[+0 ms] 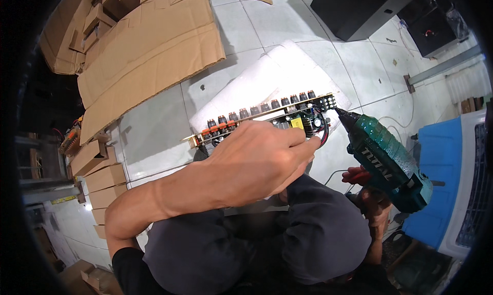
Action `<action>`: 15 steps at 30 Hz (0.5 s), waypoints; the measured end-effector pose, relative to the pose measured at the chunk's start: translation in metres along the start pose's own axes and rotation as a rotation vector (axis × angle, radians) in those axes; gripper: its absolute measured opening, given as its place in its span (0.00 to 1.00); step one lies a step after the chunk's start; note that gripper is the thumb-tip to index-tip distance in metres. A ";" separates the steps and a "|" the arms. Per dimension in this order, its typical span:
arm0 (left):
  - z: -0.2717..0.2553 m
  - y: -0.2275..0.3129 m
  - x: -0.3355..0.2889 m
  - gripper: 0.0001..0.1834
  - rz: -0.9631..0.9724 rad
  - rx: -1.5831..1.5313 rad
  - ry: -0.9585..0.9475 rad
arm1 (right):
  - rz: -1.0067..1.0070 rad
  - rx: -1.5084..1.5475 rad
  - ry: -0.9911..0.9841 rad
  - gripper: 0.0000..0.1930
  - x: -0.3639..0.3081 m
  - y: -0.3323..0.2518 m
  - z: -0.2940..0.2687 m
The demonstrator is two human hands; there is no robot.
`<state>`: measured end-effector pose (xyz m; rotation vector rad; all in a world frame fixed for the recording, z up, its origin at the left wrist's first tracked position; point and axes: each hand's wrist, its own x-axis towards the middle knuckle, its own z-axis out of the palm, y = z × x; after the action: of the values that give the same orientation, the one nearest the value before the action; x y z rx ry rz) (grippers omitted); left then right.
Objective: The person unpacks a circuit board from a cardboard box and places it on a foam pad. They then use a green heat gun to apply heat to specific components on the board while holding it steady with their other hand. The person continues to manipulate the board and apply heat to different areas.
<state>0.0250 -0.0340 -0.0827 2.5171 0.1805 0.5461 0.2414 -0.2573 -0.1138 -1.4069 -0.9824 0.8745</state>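
A long circuit board (pixel 280 111) with a row of black knobs along one edge stands over a white foam sheet (pixel 287 63). My left hand (pixel 262 153) reaches across it, its fingers closed at the near side, by the red and black wires (pixel 324 134) and a yellow part (pixel 297 123). The hand hides the board's lower middle. My right hand (pixel 377 205) is wrapped round the handle of a teal glue gun (pixel 382 153) with a red trigger (pixel 356 176). Its black nozzle tip points at the connector block on the board's right end, touching or very close.
Flattened cardboard (pixel 154 51) and small cardboard boxes (pixel 105 182) lie to the left on the tiled floor (pixel 246 28). A black box-shaped cabinet (pixel 359 12) stands at the far right. Close on the right is a blue and white plastic unit (pixel 439 177).
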 end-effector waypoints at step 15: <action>0.000 0.000 0.003 0.11 0.021 0.095 0.119 | 0.017 -0.219 -0.001 0.21 -0.010 -0.008 -0.013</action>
<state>0.0275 -0.0330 -0.0815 2.5821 0.2300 0.7124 0.2486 -0.2718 -0.1052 -1.6015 -1.0940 0.7984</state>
